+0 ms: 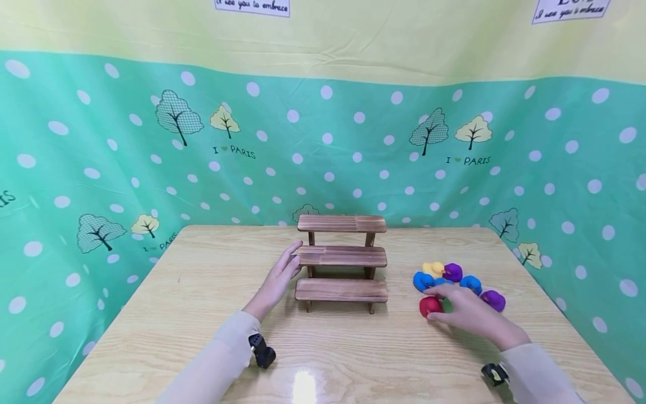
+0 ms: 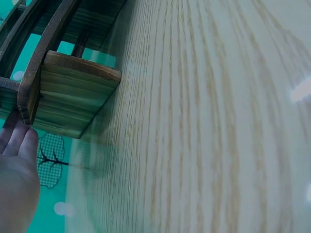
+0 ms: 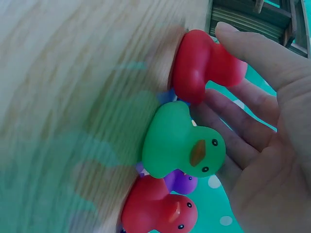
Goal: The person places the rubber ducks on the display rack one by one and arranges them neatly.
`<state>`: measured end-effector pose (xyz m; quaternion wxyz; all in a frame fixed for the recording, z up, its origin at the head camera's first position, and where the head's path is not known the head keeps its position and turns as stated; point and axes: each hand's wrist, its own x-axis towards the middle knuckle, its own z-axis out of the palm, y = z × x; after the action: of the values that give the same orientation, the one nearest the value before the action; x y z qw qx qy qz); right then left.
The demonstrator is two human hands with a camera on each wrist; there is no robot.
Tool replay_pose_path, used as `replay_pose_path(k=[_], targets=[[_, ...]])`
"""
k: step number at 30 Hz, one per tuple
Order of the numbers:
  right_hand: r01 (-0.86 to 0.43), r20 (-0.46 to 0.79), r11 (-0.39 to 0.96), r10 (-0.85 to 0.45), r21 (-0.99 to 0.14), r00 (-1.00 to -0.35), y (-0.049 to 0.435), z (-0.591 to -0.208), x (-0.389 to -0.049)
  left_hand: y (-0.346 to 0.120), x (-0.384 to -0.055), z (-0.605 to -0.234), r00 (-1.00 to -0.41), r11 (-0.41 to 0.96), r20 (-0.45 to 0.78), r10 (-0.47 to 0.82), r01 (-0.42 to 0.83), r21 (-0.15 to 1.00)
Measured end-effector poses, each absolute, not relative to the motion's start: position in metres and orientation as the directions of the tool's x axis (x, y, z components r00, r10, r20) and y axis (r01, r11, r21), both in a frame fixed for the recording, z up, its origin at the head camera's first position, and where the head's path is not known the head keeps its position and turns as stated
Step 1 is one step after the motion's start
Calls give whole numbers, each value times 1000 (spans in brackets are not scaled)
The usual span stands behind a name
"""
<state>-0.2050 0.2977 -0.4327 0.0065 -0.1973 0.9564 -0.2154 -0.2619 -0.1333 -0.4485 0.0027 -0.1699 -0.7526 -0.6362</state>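
A dark wooden three-step stand (image 1: 341,289) stands mid-table. At its left end is my left hand (image 1: 275,280), fingers extended, fingertips right at the edge of a plank (image 2: 48,58). Over to the right, my right hand (image 1: 469,311) has its thumb and fingers around a red rubber duck (image 3: 194,65) that sits on the table. Beside that duck, under the palm, are a green duck (image 3: 167,141) and another red duck (image 3: 153,204), both mostly hidden from the head view. Around the hand lie blue ducks (image 1: 423,281), a yellow duck (image 1: 432,269) and purple ducks (image 1: 493,301).
The light wood-grain table (image 1: 202,264) carries the stand and the duck cluster. A green and yellow printed curtain (image 1: 323,151) hangs behind the table and along both sides. Small black cameras (image 1: 262,350) are strapped at both wrists, over pale sleeves.
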Motion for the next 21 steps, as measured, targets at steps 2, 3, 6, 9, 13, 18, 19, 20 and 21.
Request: replay_pose_path(k=[2,3,6,9,13,18,19,20,21], targets=[[-364,62,834,-373,-414,-926,297,-434,-205,-133,-262,-449,-941,133,222,254,261,956],[-361,61,836,-370,-413,-927,297,-434,-205,-133,-262,-449,-941,133,221,254,261,956],[-351,58,846,-359,-401,-931,295,-435,-205,-133,-263,-449,-943,140,217,252,257,956],[-344,60,854,-350,-389,-935,294,-436,-205,-134,-263,-449,-942,138,219,256,259,956],[-333,65,861,-334,-385,-940,292,-437,-205,-134,-263,-448,-938,135,223,265,266,955],[-332,85,869,-325,-367,-942,291,-439,-206,-134,-262,-447,-936,133,227,269,269,954],[-334,89,870,-325,-362,-942,291,-439,-206,-134,-262,-447,-935,132,229,271,271,953],[-336,92,871,-325,-357,-941,291,-440,-206,-134,-262,-447,-934,129,232,273,274,953],[-337,95,873,-324,-353,-941,291,-441,-206,-134,-262,-447,-933,130,232,274,275,953]])
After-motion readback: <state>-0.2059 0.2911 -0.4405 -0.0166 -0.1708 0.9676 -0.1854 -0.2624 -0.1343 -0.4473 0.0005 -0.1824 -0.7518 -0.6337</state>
